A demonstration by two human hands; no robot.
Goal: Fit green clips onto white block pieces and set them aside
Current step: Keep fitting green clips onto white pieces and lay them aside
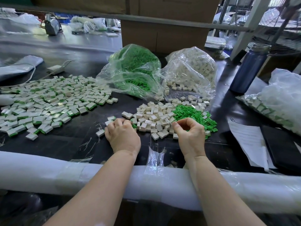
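Note:
A loose heap of white block pieces (154,119) lies mid-table, with a heap of green clips (193,114) touching its right side. My left hand (122,134) rests knuckles-up at the heap's left edge, fingers curled down onto the table. A bit of green shows at its fingertips, and what lies under them is hidden. My right hand (189,132) hovers over the seam between the two heaps. Its thumb and forefinger meet in a pinch, and I cannot make out anything between them. Finished white pieces with green clips (48,101) cover the table's left half.
Behind the heaps sit a clear bag of green clips (135,69) and a clear bag of white blocks (192,69). A blue bottle (249,69), another bag of parts (276,101) and papers (249,141) stand at the right. A foam-wrapped rail (65,173) runs along the near edge.

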